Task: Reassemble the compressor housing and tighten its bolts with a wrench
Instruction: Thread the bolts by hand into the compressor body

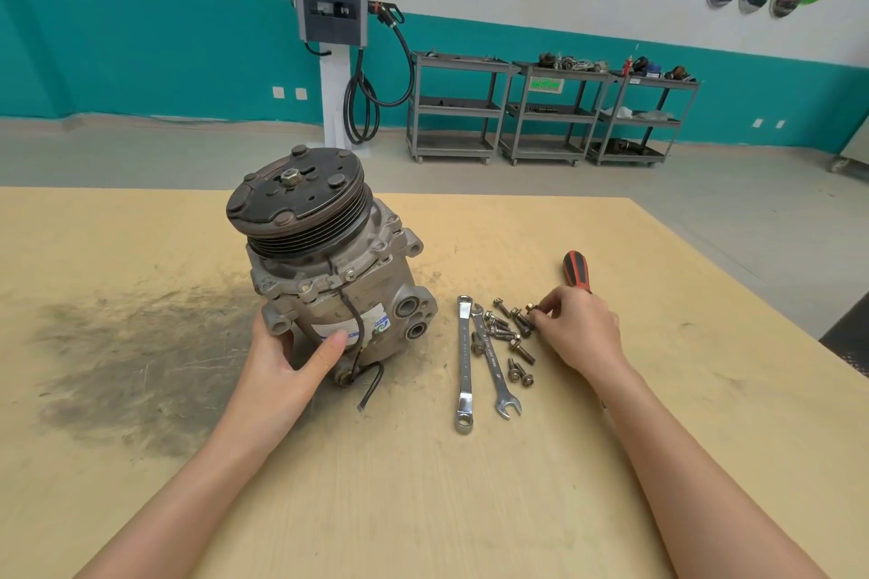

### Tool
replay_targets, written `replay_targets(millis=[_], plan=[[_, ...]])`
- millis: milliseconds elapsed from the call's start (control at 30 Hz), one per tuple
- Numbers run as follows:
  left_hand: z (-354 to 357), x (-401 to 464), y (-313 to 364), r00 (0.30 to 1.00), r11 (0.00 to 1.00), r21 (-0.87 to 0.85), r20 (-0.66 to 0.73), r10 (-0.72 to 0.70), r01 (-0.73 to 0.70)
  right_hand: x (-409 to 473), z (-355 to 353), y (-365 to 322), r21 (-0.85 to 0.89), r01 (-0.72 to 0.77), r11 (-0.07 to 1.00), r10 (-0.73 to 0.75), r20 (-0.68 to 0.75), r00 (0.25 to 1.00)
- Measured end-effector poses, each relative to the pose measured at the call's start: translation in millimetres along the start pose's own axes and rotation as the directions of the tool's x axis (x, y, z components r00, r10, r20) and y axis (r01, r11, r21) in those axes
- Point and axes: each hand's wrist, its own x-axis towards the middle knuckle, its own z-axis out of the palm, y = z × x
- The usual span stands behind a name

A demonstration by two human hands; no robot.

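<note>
Now the left hand (287,357) grips one compressor (329,268), thumb and fingers spread. Right hand (580,329) fingertips pinch one bolt (532,308); two wrenches (475,362) lie beside it.

On the table (541,508), the compressor (329,268) stands left of centre, tilted, blocking passage there, with the left hand (287,362) gripping its near side. Right of it, two wrenches (479,362) lie side by side, a scatter of bolts (510,343) touching them, where the right hand (580,334) pinches one. A screwdriver (577,270) lies just beyond. The near edge, the left side with its dark stain and the far right corner lie open.
</note>
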Motion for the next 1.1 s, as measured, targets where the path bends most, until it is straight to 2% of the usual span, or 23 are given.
replay_targets(millis=[167, 267, 367, 433, 600, 867, 1000, 1100], plan=[[-2, 0, -1, 1.0, 1.0, -0.009, -0.001, -0.011, 0.011, 0, 4, -3, -0.063, 0.038, 0.997, -0.038, 0.001, 0.999], [-2, 0, -1, 1.0, 1.0, -0.01, 0.004, -0.012, 0.012, -7, -7, -7, 0.021, 0.19, 0.982, -0.19, 0.005, 0.982], [-1, 0, -1, 1.0, 1.0, 0.008, 0.011, -0.001, 0.001, -19, -13, -17, 0.197, 0.338, 0.92, -0.37, 0.154, 0.916], [-2, 0, 0, 1.0, 1.0, 0.009, 0.014, -0.002, 0.002, -25, -8, -23, 0.148, 0.4, 0.905, -0.423, 0.191, 0.886], [-2, -1, 3, 1.0, 1.0, -0.001, 0.012, -0.013, 0.013, -29, 11, -34, -0.142, 0.447, 0.883, -0.425, 0.162, 0.891], [-2, -2, 5, 0.999, 1.0, -0.006, 0.032, -0.015, 0.016, -27, 15, -34, -0.132, 0.468, 0.874, -0.45, 0.145, 0.881], [-2, -3, 8, 1.0, 1.0, -0.01, 0.028, -0.012, 0.012, -18, 8, -27, -0.082, 0.362, 0.929, -0.362, 0.02, 0.932], [-2, -3, 8, 0.999, 1.0, -0.007, 0.029, -0.018, 0.019, -10, 2, -13, -0.173, 0.33, 0.928, -0.334, 0.005, 0.942]])
